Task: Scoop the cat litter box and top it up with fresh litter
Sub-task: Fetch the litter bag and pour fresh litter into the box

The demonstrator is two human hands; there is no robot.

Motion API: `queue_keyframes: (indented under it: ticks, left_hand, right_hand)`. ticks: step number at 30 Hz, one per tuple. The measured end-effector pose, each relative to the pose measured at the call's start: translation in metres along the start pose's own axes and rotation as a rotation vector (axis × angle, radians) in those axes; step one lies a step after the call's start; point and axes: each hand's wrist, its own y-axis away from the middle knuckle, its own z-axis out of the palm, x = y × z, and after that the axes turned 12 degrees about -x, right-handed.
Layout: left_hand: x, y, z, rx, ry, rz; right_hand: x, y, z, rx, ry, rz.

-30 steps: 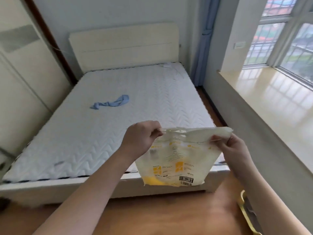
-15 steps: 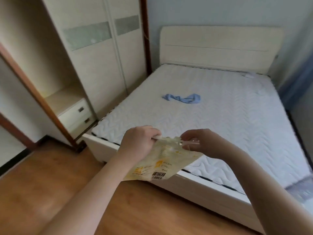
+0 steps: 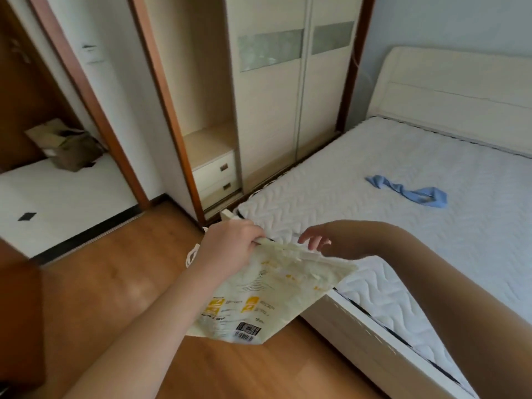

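Left hand (image 3: 230,249) is curled around the top edge of a pale, printed litter bag (image 3: 267,292), which is held in the air above the wood floor (image 3: 115,283) just beside the corner of the bed (image 3: 403,226); the right hand (image 3: 316,240) is seen with fingers loosely spread at the bag's mouth, though contact cannot be told. The bag hangs limp and creased, so it is judged light, soft and nearly empty. It is probably best gripped along the stiffer top seam, with the bottom corner supported for pouring.

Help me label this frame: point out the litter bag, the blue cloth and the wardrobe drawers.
litter bag (image 3: 267,295): head view, printed face.
blue cloth (image 3: 414,192): head view, middle of the strip.
wardrobe drawers (image 3: 216,177): head view, upper drawer's front.
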Motion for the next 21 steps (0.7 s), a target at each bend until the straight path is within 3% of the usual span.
queue_keyframes:
  ticks: [10, 13, 16, 19, 21]
  left_hand:
    - [-0.108, -0.033, -0.011, 0.031, 0.032, -0.255]
    - [-0.14, -0.062, -0.011, 0.052, 0.062, -0.318]
    - [-0.169, -0.095, -0.014, 0.068, 0.084, -0.345]
    - [-0.194, -0.123, -0.019, 0.092, 0.076, -0.352]
    - [-0.21, -0.139, -0.022, 0.119, 0.039, -0.349]
  right_hand:
    - [-0.026, -0.127, -0.045, 0.064, -0.202, -0.247]
    - [-0.023, -0.164, -0.077, 0.087, -0.043, -0.278]
    - [-0.027, -0.211, -0.104, 0.296, 0.159, -0.201]
    - [-0.028, -0.257, -0.121, 0.709, 0.309, -0.312]
    - [-0.024, -0.283, -0.134, 0.837, 0.406, -0.347]
